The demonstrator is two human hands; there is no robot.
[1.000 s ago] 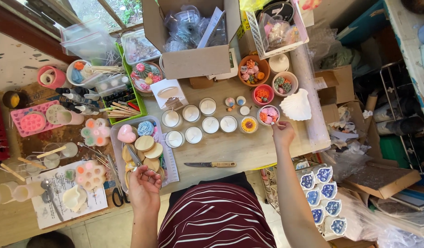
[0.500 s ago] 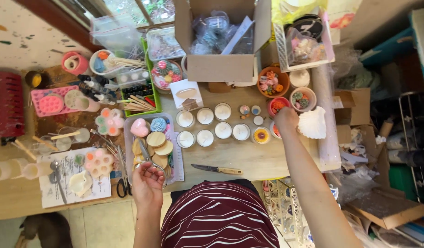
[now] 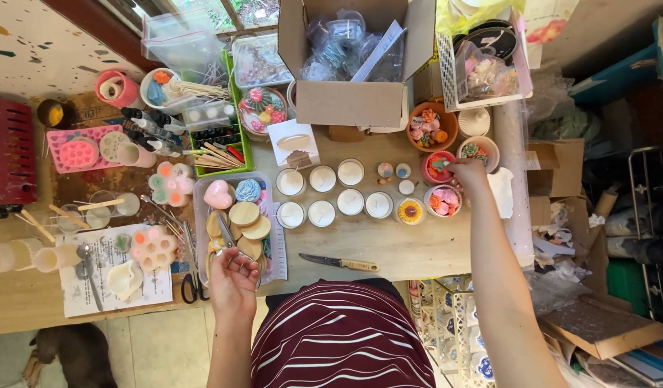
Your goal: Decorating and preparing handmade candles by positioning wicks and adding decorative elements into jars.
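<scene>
A crowded wooden worktable stands under a window, seen from above. Near its left edge lies a pink silicone mould, and closer to the front edge a paper sheet carries a small flower-shaped mould. Scissors lie just beside it. The left hand rests over the front part of a clear tray that holds round wooden lids; its fingers are curled around a thin metal tool. In the middle, white candles in glass jars stand in two rows, and a knife lies near the front edge. Toward the right edge, the right hand reaches to a small red bowl, its fingertips pinched together at a small piece there; I cannot tell what it is.
</scene>
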